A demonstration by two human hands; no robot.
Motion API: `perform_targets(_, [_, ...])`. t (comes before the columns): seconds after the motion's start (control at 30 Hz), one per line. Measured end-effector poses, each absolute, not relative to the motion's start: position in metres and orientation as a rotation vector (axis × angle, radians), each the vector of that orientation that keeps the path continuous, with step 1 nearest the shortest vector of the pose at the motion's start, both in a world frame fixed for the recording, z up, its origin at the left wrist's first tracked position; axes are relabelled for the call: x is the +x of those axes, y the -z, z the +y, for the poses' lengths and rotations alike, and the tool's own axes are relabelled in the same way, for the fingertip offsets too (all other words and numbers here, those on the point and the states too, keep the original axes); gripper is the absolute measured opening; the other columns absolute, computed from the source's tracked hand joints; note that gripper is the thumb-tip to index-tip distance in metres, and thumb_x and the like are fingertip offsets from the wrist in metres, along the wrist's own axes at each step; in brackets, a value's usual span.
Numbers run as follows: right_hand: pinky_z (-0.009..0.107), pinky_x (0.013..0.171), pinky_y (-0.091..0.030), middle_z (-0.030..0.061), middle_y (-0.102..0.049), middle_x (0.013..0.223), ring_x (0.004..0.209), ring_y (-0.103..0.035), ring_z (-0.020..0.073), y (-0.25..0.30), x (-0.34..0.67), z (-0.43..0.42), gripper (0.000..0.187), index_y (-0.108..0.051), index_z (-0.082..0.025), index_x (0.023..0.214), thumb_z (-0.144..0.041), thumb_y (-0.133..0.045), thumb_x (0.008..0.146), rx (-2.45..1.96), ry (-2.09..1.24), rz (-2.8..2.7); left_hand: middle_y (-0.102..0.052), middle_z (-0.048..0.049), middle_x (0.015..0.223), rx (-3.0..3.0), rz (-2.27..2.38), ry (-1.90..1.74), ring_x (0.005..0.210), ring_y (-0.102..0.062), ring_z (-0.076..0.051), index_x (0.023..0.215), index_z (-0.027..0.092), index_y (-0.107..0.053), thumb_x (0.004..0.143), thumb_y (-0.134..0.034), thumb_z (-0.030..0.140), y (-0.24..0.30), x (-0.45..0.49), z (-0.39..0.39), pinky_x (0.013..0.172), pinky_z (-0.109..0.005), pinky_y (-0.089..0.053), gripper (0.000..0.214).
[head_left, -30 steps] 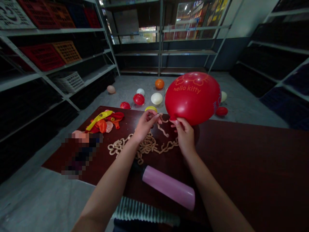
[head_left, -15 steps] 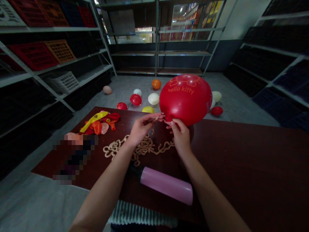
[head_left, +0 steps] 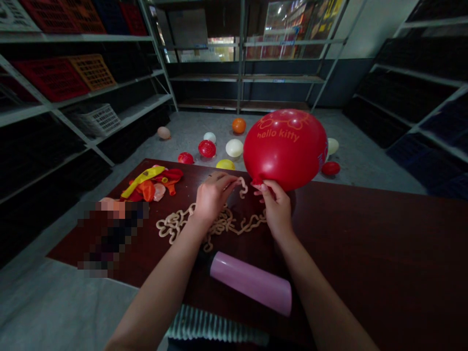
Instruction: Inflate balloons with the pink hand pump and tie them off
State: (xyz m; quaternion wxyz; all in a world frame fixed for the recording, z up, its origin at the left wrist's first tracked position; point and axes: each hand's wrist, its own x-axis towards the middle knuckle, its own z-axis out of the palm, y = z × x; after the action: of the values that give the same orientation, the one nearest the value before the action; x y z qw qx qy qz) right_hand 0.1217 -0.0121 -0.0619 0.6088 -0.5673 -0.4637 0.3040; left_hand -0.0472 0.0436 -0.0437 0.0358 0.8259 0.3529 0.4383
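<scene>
A big red inflated balloon (head_left: 285,146) with "hello kitty" printed on it hovers over the dark red table (head_left: 365,243). My right hand (head_left: 276,207) pinches its neck at the bottom. My left hand (head_left: 212,195) is closed on the end of a beige plastic chain strip (head_left: 219,225), lifting that end toward the balloon's neck. The remainder of the strip lies coiled on the table under both hands. A pink hand pump (head_left: 250,282) lies on the table near my forearms.
A heap of flat red, yellow and orange balloons (head_left: 151,184) lies at the table's left. Several inflated balloons (head_left: 234,147) sit on the grey floor beyond. Metal shelves with crates (head_left: 66,78) line the left, back and right.
My left hand drew back from the balloon neck and now holds up the end of the beige strip. The balloon shifted slightly with my right hand.
</scene>
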Motion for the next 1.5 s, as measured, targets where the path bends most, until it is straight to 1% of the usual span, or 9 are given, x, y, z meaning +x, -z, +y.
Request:
perform_targets(0.13, [0.036, 0.069, -0.052, 0.0050, -0.074, 0.093, 0.079, -0.068, 0.0216, 0.064, 0.122, -0.011, 0.026, -0.065, -0.027, 0.094, -0.048, -0.054, 0.085, -1.307, -0.679, -1.070, -0.063, -0.0107, 0.105, 2.431, 0.982, -1.356, 0.101, -0.059, -0.021, 0.090, 0.014, -0.068, 0.091, -0.061, 0.023, 0.041, -0.041, 0.044, 0.090, -0.034, -0.047, 0.011])
perform_targets(0.27, [0.038, 0.072, -0.052, 0.0046, -0.073, 0.093, 0.081, -0.068, 0.0222, 0.067, 0.123, -0.010, 0.027, -0.066, -0.027, 0.095, -0.049, -0.054, 0.085, -1.315, -0.666, -1.085, -0.066, -0.0019, 0.083, 2.072, 0.945, -1.112, 0.076, -0.062, -0.014, 0.096, 0.016, -0.063, 0.096, -0.052, 0.024, 0.044, -0.035, 0.045, 0.072, -0.025, -0.048, 0.014])
perform_targets(0.4, [0.037, 0.071, -0.052, 0.0052, -0.073, 0.095, 0.080, -0.068, 0.0223, 0.068, 0.123, -0.011, 0.028, -0.065, -0.027, 0.097, -0.049, -0.053, 0.085, -1.324, -0.666, -1.099, -0.064, -0.0015, 0.079, 1.887, 0.984, -1.091, 0.069, -0.059, -0.014, 0.100, 0.015, -0.061, 0.095, -0.049, 0.021, 0.047, -0.036, 0.048, 0.065, -0.024, -0.047, 0.014])
perform_targets(0.57, [0.041, 0.079, -0.052, 0.0053, -0.073, 0.097, 0.084, -0.068, 0.0240, 0.066, 0.124, -0.015, 0.026, -0.065, -0.030, 0.099, -0.048, -0.051, 0.088, -1.394, -0.599, -1.185, -0.064, -0.0098, 0.098, 2.402, 1.056, -1.215, 0.091, -0.059, -0.021, 0.101, 0.013, -0.059, 0.096, -0.044, 0.014, 0.034, -0.044, 0.039, 0.083, -0.034, -0.046, 0.016])
perform_targets(0.73, [0.042, 0.083, -0.049, 0.0055, -0.073, 0.095, 0.088, -0.067, 0.0263, 0.063, 0.125, -0.018, 0.026, -0.067, -0.031, 0.098, -0.046, -0.048, 0.089, -1.471, -0.490, -1.281, -0.060, -0.0093, 0.094, 2.661, 0.782, -1.025, 0.089, -0.057, -0.022, 0.101, 0.016, -0.057, 0.098, -0.041, 0.019, 0.020, -0.042, 0.021, 0.080, -0.036, -0.047, 0.017])
perform_targets(0.97, [0.037, 0.075, -0.051, 0.0028, -0.072, 0.084, 0.081, -0.066, 0.0226, 0.065, 0.118, -0.016, 0.020, -0.069, -0.028, 0.090, -0.037, -0.052, 0.085, -1.370, -0.683, -1.394, -0.063, -0.0085, 0.119, 2.522, 0.632, -1.081, 0.108, -0.060, -0.019, 0.131, 0.022, -0.049, 0.099, -0.044, 0.015, 0.026, -0.039, 0.019, 0.091, -0.031, -0.048, 0.034])
perform_targets(1.03, [0.037, 0.076, -0.052, 0.0015, -0.071, 0.085, 0.082, -0.066, 0.0217, 0.064, 0.116, -0.016, 0.017, -0.069, -0.030, 0.090, -0.036, -0.054, 0.084, -1.310, -0.777, -1.408, -0.064, -0.0079, 0.117, 2.437, 0.702, -1.171, 0.104, -0.062, -0.017, 0.127, 0.020, -0.051, 0.098, -0.047, 0.017, 0.025, -0.041, 0.021, 0.089, -0.028, -0.048, 0.030])
perform_targets(1.2, [0.038, 0.078, -0.054, 0.0006, -0.070, 0.082, 0.079, -0.065, 0.0206, 0.055, 0.113, -0.016, 0.014, -0.066, -0.029, 0.082, -0.041, -0.058, 0.082, -1.151, -0.992, -1.337, -0.068, -0.0043, 0.093, 2.345, 0.705, -1.316, 0.089, -0.064, -0.015, 0.098, 0.017, -0.066, 0.094, -0.057, 0.017, 0.018, -0.044, 0.027, 0.083, -0.027, -0.048, 0.010])
perform_targets(1.5, [0.034, 0.063, -0.052, 0.0008, -0.069, 0.081, 0.071, -0.061, 0.0183, 0.050, 0.121, -0.016, 0.021, -0.066, -0.028, 0.087, -0.047, -0.063, 0.078, -1.106, -1.100, -1.144, -0.064, -0.0071, 0.104, 2.363, 0.639, -1.223, 0.097, -0.061, -0.016, 0.113, 0.019, -0.066, 0.095, -0.049, 0.010, 0.018, -0.048, 0.030, 0.086, -0.030, -0.048, 0.026])
